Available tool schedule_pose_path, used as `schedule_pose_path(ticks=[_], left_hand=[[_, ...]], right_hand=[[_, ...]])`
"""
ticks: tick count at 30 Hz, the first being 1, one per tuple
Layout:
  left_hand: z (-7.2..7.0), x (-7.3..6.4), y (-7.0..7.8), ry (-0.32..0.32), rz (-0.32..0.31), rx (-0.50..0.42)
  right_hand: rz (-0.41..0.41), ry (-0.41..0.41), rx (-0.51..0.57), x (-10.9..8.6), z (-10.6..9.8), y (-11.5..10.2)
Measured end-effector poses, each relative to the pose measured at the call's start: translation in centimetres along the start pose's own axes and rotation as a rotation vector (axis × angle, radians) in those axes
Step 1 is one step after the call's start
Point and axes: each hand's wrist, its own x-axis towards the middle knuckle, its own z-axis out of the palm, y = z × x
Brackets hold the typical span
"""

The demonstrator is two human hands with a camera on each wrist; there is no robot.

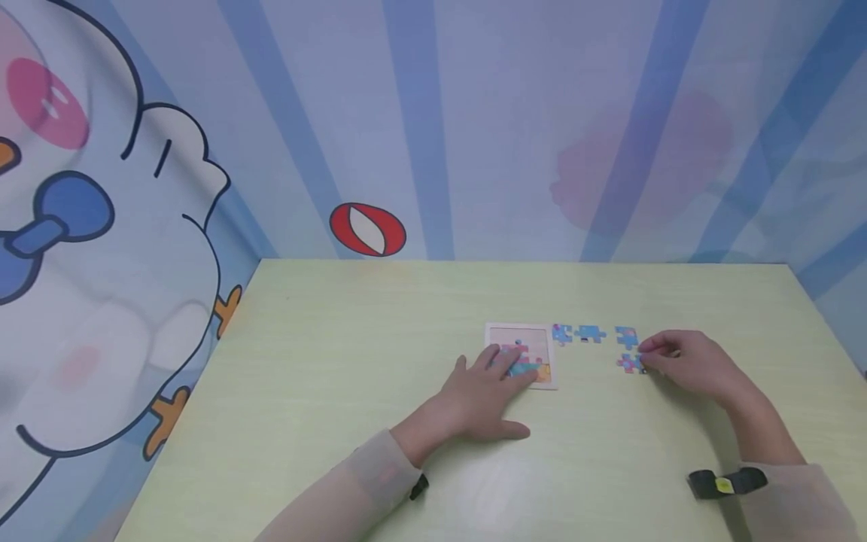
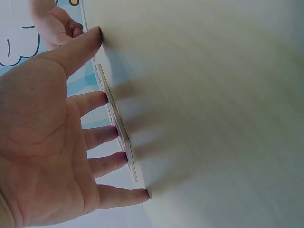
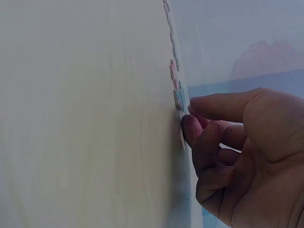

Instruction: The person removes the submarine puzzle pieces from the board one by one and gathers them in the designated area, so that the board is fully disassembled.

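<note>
Head view gives the clearest look here: a small puzzle tray is set on the pale table, and it's only partly filled. Fitted pieces can be made out in the near part, while bare backing is left showing along the far side — maybe about half done, at a guess, since some of the tray is covered by fingers.

Four loose pieces can be counted out to the right of the tray. The first loose piece is seen just beside the rim, with the second loose piece close next to it. After a gap comes the third loose piece, and the fourth loose piece is placed just nearer the person. None of those is fitted yet, so that's what seems to be left.

The tray is touched by the left hand, laid across it with fingers spread apart and nothing gripped; it looks like it's being steadied. By the right hand, the edge of the fourth piece is reached with curled fingers, thumb and fingertip close together — whether it's actually pinched can't be told, even from the right wrist view.
</note>
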Motion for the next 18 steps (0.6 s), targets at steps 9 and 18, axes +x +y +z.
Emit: schedule_pose_path(ticks=[9,18], left_hand=[[0.0,-0.1,0.0,0.005,0.002,-0.001],[0.2,-0.4,-0.5,0.024,-0.007,-0.011]], right_hand=[[-0.034,0.033,-0.009,0.1,0.4,-1.3],[-0.083,0.041,0.031,1.0,2.1,-4.9]])
